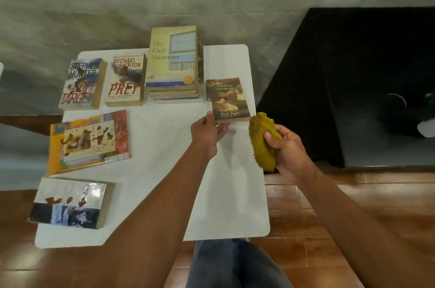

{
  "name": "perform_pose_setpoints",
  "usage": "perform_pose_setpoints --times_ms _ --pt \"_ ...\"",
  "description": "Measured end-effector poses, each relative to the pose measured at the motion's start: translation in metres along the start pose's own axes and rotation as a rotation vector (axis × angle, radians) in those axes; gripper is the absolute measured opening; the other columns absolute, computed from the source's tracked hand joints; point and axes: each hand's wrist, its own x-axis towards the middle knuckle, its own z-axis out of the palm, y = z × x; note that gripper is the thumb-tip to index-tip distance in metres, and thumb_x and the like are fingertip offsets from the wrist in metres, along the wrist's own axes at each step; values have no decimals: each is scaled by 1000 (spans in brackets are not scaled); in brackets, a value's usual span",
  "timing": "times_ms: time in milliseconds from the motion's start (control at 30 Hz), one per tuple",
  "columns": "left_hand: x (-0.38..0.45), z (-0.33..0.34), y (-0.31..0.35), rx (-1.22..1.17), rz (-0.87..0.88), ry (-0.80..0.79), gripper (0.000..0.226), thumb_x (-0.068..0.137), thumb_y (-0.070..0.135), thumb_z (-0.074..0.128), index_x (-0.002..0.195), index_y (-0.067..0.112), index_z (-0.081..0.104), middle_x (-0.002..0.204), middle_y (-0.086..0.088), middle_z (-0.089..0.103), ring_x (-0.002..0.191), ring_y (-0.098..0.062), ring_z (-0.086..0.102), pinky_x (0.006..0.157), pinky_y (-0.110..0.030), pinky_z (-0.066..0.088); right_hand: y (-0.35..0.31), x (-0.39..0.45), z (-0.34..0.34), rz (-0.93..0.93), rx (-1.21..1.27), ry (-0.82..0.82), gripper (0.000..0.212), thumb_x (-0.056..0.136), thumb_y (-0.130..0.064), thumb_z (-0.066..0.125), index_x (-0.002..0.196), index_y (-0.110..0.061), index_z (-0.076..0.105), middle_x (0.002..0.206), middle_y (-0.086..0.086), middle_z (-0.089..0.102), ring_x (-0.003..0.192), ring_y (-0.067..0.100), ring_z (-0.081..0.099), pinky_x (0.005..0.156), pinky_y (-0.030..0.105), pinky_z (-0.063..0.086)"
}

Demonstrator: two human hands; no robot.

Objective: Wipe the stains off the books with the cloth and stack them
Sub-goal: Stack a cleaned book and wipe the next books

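At the worktop's (235,193) right edge, the left hand (208,132) pinches the near corner of the Tom Sawyer book (227,99) beside the stack (175,64); the right hand (286,150) grips the cloth (261,140) — its cover looks clean, so stacking seems next, four stained books waiting.

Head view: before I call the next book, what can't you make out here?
- Lower books in the stack under The Last Summer: covers hidden by it.
- Tom Sawyer book: near corner covered by the left hand.
- Cloth: partly hidden by the right hand.
- Nearest book: title lost to glare.
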Motion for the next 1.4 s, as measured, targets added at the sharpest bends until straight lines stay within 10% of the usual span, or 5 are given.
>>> perform_pose_setpoints --times_ms 300,767,1067,1233,1400 --pt "47 31 32 -217 -160 123 33 103 34 54 106 1 61 93 -14 72 89 -22 71 84 -32 61 17 39 15 101 78 36 35 92 -11 61 127 -4 59 117 15 69 104 31 68 81 42 58" --pt "57 63 54 -496 -290 89 48 108 33 33 151 12 39 149 -16 48 143 -34 39 118 -57 24 22 42 10 114 108 45 42 87 -14 61 128 -4 59 112 11 70 97 24 70 74 35 58" --pt "49 81 67 -648 -203 145 30 108 17 32 131 14 51 132 -9 60 132 -26 52 111 -37 42 29 32 0 126 123 84 42 87 -15 61 128 -6 60 116 12 70 99 24 71 73 33 58" --pt "55 92 65 70 -109 174 46 105 14 36 149 0 38 155 -17 41 120 -29 60 53 -16 51 32 28 -1 123 133 91 38 85 -14 61 122 -8 63 109 9 72 94 22 72 71 32 59" --pt "62 89 69 759 40 195 39 91 14 68 126 6 53 122 -8 59 117 -25 58 101 -33 51 33 25 -2 128 143 100 35 84 -13 61 118 -8 64 105 7 73 91 21 72 70 32 60"
